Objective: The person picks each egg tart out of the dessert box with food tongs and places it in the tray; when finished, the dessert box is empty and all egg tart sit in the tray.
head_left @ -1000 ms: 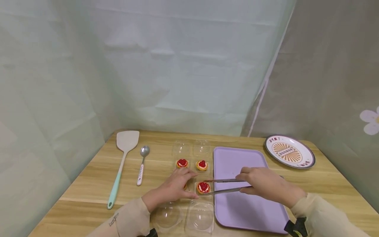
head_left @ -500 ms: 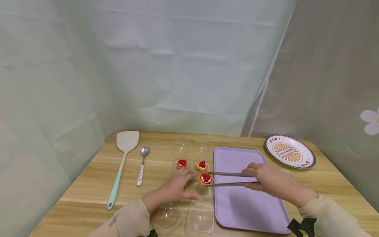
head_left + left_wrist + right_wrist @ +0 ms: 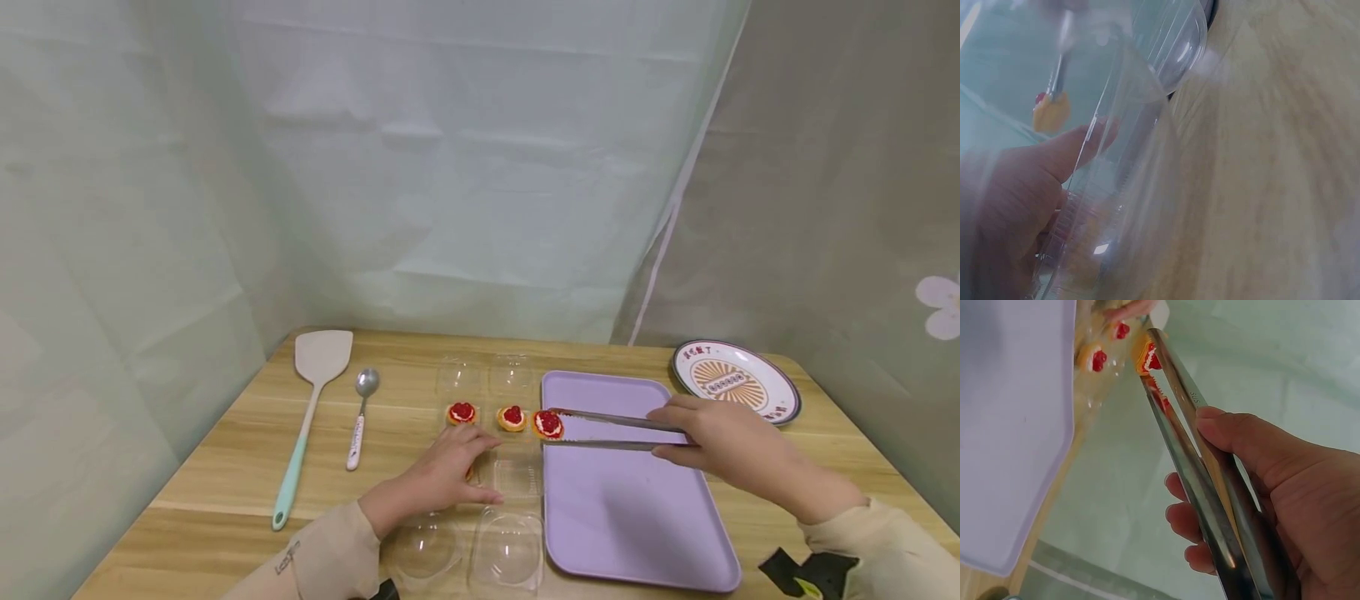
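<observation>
My right hand [image 3: 731, 442] grips metal tongs [image 3: 1194, 481]; their tips pinch a small tart [image 3: 547, 425] with red topping and white cream. The tart hangs over the left edge of the lilac tray [image 3: 637, 517]. My left hand [image 3: 450, 471] rests over the clear plastic container [image 3: 517, 475], thumb and fingers spread apart, partly covering a tart beneath. In the left wrist view its thumb shows straight behind the clear plastic. Two more tarts, one left [image 3: 461, 413] and one right [image 3: 512, 418], sit in the container's far compartments. The near right compartment holds no tart.
Clear domed lids [image 3: 510, 546] lie at the container's near side, others [image 3: 512, 377] at its far side. A spatula [image 3: 303, 425] and a spoon [image 3: 362, 421] lie to the left. A patterned plate [image 3: 735, 379] stands at the back right.
The tongs lifted the tart out of the near right compartment and carried it right and away from me, to the tray's left edge. My left hand stayed in place.
</observation>
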`<action>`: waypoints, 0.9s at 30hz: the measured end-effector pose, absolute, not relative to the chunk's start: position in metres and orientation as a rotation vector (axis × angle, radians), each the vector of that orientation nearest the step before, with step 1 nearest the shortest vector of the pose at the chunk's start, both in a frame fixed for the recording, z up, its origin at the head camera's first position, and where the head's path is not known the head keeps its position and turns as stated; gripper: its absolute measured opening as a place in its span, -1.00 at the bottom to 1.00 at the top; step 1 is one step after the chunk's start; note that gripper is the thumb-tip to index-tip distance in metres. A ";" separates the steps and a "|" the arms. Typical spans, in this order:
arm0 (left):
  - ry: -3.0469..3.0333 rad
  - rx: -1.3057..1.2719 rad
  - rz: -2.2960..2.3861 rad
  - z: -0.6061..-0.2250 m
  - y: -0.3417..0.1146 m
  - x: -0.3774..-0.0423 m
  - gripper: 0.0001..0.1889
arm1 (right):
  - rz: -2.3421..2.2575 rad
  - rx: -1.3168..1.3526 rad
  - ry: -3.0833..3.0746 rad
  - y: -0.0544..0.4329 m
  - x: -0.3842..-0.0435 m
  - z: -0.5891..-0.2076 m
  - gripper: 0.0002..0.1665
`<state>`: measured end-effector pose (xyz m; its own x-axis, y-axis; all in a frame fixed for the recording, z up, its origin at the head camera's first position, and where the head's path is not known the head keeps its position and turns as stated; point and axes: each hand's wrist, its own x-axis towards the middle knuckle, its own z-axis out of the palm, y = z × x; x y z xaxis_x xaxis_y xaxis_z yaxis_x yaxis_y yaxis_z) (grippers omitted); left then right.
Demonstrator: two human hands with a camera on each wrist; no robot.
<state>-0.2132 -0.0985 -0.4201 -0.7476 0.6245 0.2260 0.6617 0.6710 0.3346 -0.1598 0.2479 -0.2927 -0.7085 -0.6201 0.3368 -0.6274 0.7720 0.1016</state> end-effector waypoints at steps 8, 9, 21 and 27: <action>-2.797 -1.069 -0.624 -0.420 -0.098 -0.213 -0.22 | 0.011 0.849 -2.645 0.267 -0.153 -0.292 -0.66; -2.799 -1.067 -0.622 -0.420 -0.098 -0.213 -0.22 | 0.009 0.834 -2.661 0.270 -0.152 -0.292 -0.66; -2.815 -1.056 -0.616 -0.419 -0.098 -0.212 -0.21 | 0.022 0.753 -2.658 0.297 -0.133 -0.313 -0.65; -2.824 -1.055 -0.603 -0.418 -0.098 -0.212 -0.21 | 0.045 0.809 -2.602 0.307 -0.130 -0.327 -0.62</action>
<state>-0.2119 -0.0980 -0.4184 -0.7625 0.6167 0.1958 0.6428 0.6879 0.3370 -0.1299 0.3072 -0.3269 -0.7456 -0.5361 0.3958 -0.5494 0.8307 0.0901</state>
